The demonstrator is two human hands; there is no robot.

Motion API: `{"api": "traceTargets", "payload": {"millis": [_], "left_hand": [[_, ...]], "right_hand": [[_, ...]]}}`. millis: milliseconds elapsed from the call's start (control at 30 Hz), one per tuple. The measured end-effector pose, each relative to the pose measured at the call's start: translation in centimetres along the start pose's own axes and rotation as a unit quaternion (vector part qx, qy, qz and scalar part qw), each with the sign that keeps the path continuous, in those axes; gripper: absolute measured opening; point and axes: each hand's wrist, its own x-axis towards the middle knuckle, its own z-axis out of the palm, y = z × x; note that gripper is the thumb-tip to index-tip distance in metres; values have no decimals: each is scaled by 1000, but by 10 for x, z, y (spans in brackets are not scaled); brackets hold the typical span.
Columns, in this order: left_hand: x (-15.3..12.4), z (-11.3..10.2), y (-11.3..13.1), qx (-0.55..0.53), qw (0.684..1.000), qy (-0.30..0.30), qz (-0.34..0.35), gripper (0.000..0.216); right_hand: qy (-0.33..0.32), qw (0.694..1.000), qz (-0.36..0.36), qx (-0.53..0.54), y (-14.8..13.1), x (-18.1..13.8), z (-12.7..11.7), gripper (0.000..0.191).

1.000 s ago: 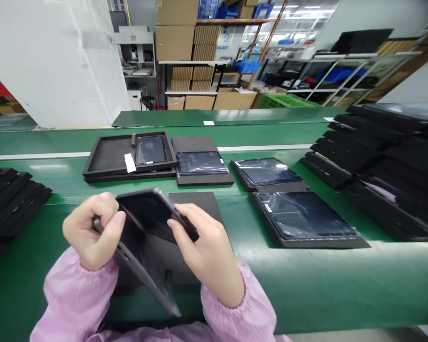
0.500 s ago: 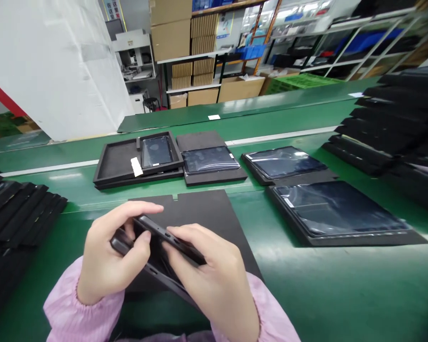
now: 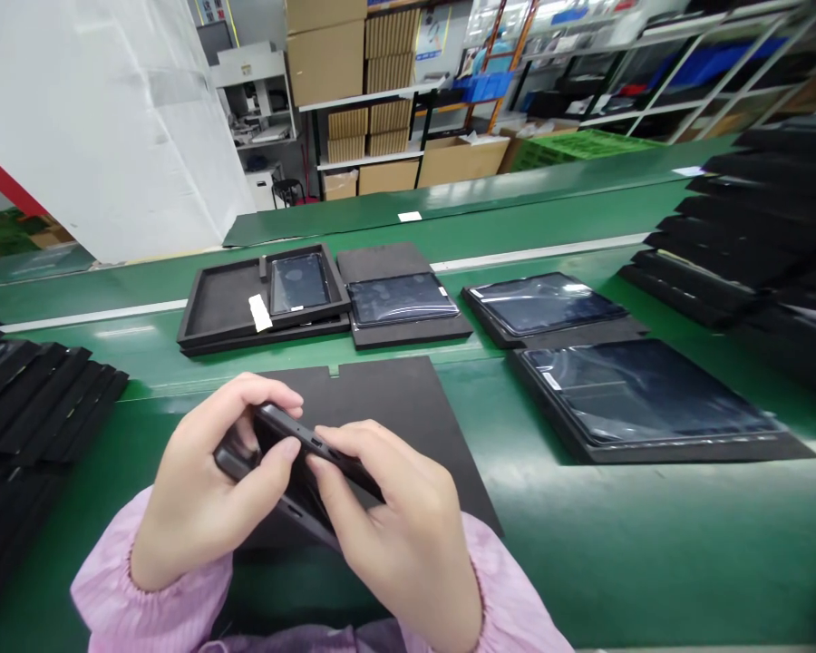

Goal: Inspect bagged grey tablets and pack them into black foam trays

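Note:
Above a black foam sheet (image 3: 401, 408), both hands hold two thin dark slabs edge-up that look like tablets. The nearer-to-top tablet (image 3: 284, 423) shows a narrow edge with a small port. Its left corner sits between the fingers and thumb of my left hand (image 3: 210, 481). My right hand (image 3: 401, 526) pinches that same edge farther along, thumb below and fingers above. Lower and closer to me lies the second tablet (image 3: 306, 521), also with a port in its edge; my left hand bends around its corner. The palms hide most of both screens.
Film-covered tablets lie on black foam pads at right (image 3: 653, 390), right rear (image 3: 550, 304) and centre rear (image 3: 401, 299). A foam tray (image 3: 224, 299) holds a smaller tablet and white paper (image 3: 259, 313). Stacks of black foam rise left (image 3: 34, 399) and right (image 3: 775, 227) on the green bench.
My right hand has shifted slightly left and up along the upper tablet's edge. My left thumb now presses nearer that edge. The view has tilted a little.

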Motion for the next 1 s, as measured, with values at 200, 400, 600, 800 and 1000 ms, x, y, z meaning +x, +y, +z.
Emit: {"api": "traceTargets", "payload": {"millis": [200, 400, 600, 800, 1000], "left_hand": [[9, 4, -1, -7, 1000, 8, -10, 17], [24, 6, -10, -61, 997, -22, -38, 17], [40, 14, -17, -97, 992, -26, -71, 18], [47, 17, -23, -108, 990, -42, -84, 20], [41, 15, -26, -93, 993, -36, -69, 18]], "right_hand": [[-30, 997, 42, 51, 5, 10, -8, 11], [-169, 917, 212, 292, 18, 35, -22, 19], [-156, 894, 249, 337, 32, 50, -18, 19], [-165, 906, 213, 326, 42, 57, -12, 25], [-176, 906, 217, 319, 43, 55, -10, 28]]}}
